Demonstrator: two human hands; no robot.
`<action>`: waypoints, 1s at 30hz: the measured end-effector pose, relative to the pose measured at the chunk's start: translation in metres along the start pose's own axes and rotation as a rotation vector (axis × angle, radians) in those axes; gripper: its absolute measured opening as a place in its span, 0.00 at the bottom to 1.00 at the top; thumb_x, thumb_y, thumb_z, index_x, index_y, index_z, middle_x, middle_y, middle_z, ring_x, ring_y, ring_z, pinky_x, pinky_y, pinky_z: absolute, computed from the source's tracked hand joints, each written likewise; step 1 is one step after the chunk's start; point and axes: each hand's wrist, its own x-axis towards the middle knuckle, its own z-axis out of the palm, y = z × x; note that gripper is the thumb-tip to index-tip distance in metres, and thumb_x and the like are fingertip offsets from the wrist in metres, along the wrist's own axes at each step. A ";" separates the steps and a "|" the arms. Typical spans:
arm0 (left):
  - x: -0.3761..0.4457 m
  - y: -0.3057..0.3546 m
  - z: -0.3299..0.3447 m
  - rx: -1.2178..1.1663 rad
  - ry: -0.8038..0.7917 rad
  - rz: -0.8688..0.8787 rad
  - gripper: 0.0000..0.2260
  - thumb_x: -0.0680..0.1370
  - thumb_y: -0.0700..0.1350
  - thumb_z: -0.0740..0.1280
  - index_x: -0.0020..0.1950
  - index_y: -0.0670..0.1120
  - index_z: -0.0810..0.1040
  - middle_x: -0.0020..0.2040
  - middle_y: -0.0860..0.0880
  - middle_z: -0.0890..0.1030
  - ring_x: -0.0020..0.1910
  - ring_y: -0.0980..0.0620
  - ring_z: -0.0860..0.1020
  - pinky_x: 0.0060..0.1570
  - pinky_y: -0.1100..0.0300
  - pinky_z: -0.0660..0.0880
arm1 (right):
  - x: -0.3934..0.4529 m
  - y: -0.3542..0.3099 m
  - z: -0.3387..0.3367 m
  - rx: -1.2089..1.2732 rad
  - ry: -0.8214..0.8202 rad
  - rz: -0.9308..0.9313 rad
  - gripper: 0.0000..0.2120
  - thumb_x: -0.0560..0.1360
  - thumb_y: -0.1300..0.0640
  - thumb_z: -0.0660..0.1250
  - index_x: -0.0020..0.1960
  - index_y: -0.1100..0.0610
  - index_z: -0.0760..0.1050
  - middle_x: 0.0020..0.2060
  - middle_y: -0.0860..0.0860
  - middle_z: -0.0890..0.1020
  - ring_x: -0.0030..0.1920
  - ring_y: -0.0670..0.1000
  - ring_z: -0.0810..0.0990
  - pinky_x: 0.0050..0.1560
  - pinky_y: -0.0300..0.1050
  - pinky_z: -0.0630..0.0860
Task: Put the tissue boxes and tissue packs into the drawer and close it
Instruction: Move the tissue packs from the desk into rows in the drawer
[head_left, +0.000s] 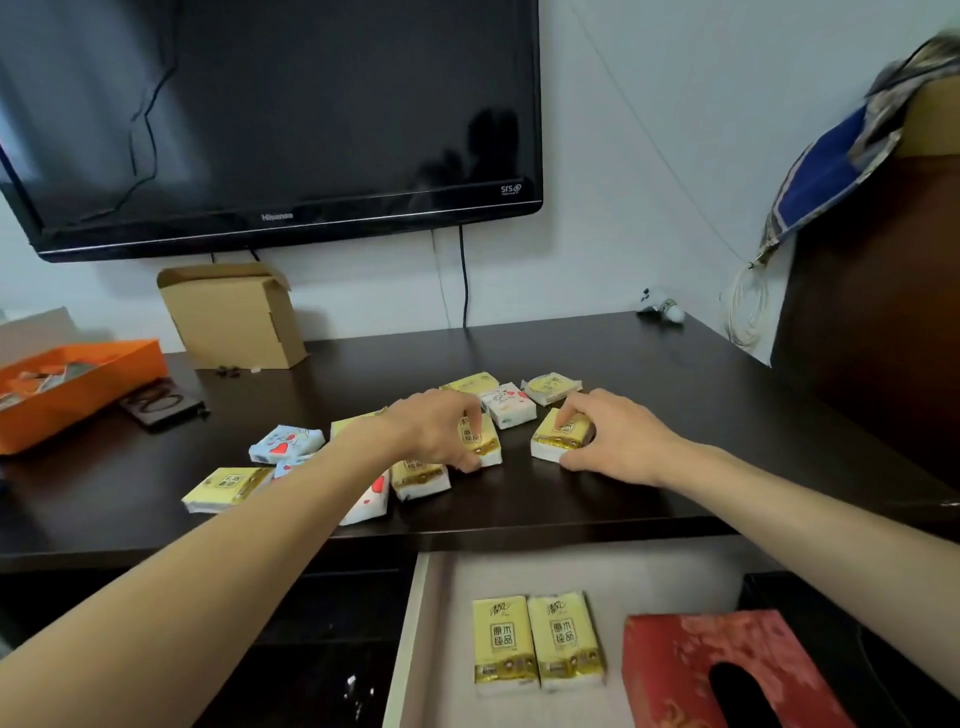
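Observation:
Several small tissue packs lie scattered on the dark tabletop (649, 410). My left hand (434, 423) closes over a yellow tissue pack (483, 444) near the middle. My right hand (613, 434) grips another yellow tissue pack (556, 436) just to its right. Around them lie a blue pack with hearts (285, 441), a yellow pack (226, 486) at the front left and a white pack (509, 405) behind. Below the table edge the open drawer (441, 623) holds two yellow packs (537, 642) side by side and a red tissue box (722, 670).
A black television (270, 119) hangs on the wall above the table. A cardboard box (234, 317) stands at the back, an orange tray (72, 384) at the left edge with a dark flat object (161, 402) beside it. Dark furniture (872, 312) draped with cloth rises on the right.

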 end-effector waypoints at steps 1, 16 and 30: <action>-0.004 0.003 -0.002 0.001 0.017 0.000 0.24 0.67 0.57 0.76 0.60 0.55 0.74 0.64 0.51 0.77 0.59 0.47 0.75 0.58 0.46 0.74 | -0.007 -0.001 -0.002 0.019 0.011 -0.005 0.20 0.70 0.46 0.76 0.60 0.42 0.74 0.59 0.47 0.76 0.55 0.51 0.74 0.56 0.51 0.75; -0.174 0.043 0.062 -0.225 0.106 0.197 0.30 0.64 0.71 0.69 0.62 0.67 0.65 0.55 0.66 0.76 0.56 0.65 0.74 0.52 0.59 0.76 | -0.170 -0.027 0.009 0.241 -0.094 -0.214 0.24 0.69 0.39 0.75 0.60 0.36 0.68 0.57 0.34 0.78 0.59 0.37 0.78 0.55 0.43 0.80; -0.194 0.058 0.118 0.067 -0.003 0.354 0.25 0.68 0.70 0.65 0.59 0.58 0.71 0.56 0.59 0.77 0.55 0.55 0.75 0.46 0.57 0.75 | -0.177 -0.030 0.030 -0.189 -0.395 -0.378 0.20 0.67 0.29 0.66 0.54 0.35 0.68 0.49 0.34 0.72 0.55 0.39 0.70 0.57 0.40 0.70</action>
